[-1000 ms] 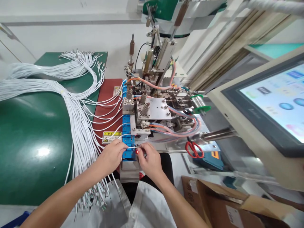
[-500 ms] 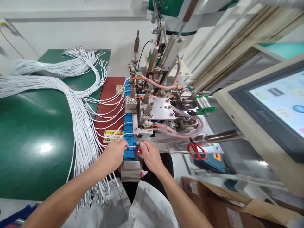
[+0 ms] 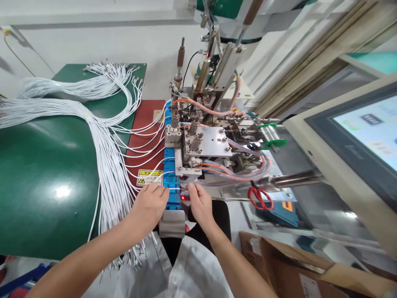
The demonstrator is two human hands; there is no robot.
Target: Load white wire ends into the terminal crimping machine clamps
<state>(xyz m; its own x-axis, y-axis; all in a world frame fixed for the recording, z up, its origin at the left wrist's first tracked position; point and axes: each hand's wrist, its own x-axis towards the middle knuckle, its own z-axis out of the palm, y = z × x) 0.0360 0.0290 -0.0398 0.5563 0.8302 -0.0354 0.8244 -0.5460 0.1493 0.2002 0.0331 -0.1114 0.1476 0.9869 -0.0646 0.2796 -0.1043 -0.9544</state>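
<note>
Two hands meet over a white cable (image 3: 175, 189) lying across the blue strip (image 3: 169, 155), towards its near end.
Left hand (image 3: 150, 205) curled, pinch hidden; right hand (image 3: 200, 200) pinching the tip by the machine's (image 3: 209, 142) near edge.

Right of the machine (image 3: 207, 140), the screen (image 3: 369, 132) is cut off, its writing blurred. Left of it, cables (image 3: 56, 106) run out of view. At its near side, your right hand (image 3: 200, 203) hides one wire (image 3: 174, 188)'s tip.
</note>
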